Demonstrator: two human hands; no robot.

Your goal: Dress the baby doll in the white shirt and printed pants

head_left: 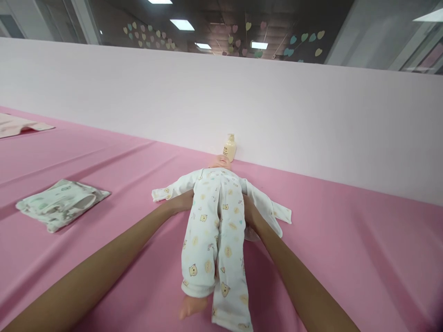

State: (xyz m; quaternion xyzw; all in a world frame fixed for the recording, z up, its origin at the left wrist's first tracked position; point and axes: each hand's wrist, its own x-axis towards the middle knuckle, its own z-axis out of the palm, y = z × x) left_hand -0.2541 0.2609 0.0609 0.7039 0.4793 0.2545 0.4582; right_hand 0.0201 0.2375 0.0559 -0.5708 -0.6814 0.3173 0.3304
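A baby doll (221, 161) lies on its back on the pink sheet, head toward the wall. White baby pants (204, 230) with a bear print cover its front up to the chest. One bare foot (194, 306) sticks out of the left pant leg; no foot shows at the right cuff. A white long-sleeved top (261, 200) spreads out under the pants with both sleeves stretched sideways. My left hand (183, 201) is at the pants' left side, its fingers hidden behind the cloth. On the opposite side my right hand (249, 213) reaches under the pants' edge, fingers also hidden.
Behind the doll's head a cream pump bottle (230, 147) stands against the white wall (311, 124). A folded printed cloth (62, 203) lies on the pink sheet (332, 258) to the left. Farther back at the left edge is a pale pink cloth (20, 125).
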